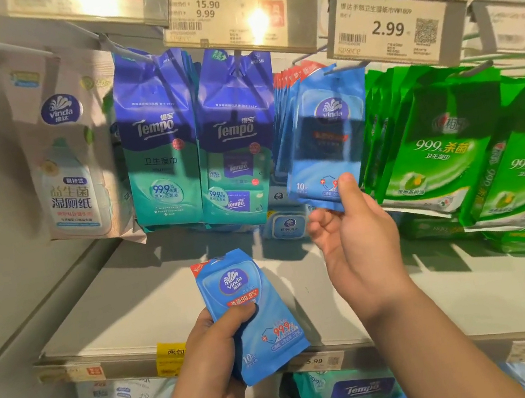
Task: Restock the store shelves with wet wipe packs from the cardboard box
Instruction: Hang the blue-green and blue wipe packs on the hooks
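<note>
At the far peg, the right hand (353,239) pinches a hanging blue pack (324,140) to seat it, while the left hand (207,357) grips spare packs (250,312) ready.

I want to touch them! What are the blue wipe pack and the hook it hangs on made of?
The blue wipe pack looks like thin, glossy plastic film: it shines and creases where the left hand grips it. The hook seems to be thin metal wire, grey and slightly shiny, though it is blurry.
</note>
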The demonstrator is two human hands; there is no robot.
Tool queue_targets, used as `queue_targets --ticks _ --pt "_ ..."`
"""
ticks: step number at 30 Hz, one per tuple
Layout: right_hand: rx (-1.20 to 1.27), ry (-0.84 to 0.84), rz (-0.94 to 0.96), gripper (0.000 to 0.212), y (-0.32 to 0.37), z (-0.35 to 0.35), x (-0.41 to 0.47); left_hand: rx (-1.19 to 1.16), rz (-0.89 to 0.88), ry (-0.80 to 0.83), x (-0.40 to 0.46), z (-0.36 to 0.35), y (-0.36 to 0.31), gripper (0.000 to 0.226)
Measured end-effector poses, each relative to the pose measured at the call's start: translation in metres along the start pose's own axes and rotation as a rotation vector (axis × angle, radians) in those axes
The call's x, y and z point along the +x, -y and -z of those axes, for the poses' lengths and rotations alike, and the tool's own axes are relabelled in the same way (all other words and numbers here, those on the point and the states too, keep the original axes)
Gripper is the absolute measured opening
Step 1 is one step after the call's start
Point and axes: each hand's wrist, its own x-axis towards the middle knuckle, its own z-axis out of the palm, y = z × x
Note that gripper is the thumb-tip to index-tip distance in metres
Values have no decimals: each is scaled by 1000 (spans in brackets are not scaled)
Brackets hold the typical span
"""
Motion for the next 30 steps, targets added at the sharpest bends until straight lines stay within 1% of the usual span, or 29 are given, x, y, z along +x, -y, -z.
queue_targets --ticks 4,7,11,15,17,19,22,25,28,30 --pt "57 -90 -60 13 -3 -12 19 -9 -4 -12 -1 3 -1 29" --pt "67 -111 -65 11 -6 -16 29 -11 -9 -25 -2 6 -2 28" --pt "77 -114 -70 7 -12 -11 35 -21 -12 -37 -2 8 -2 27" --pt "46 -111 -117 17 -16 -2 32 -23 -20 -20 -1 10 -2 26" --pt "30 -98 -152 19 -18 5 27 -34 2 -9 0 12 -2 30" --pt "-11 -74 -186 15 -21 13 19 -41 22 7 2 13 0 36" --pt "-204 -12 -215 7 -27 28 8 -15 28 31 4 12 3 38" --pt "-564 128 -296 12 -32 49 -4 15 12 37 3 8 6 31" --pt "-942 309 -373 35 -38 73 -15 34 -5 30 2 4 10 30" --pt "-1051 437 -426 56 -40 84 -23 63 -29 39 0 2 12 33"
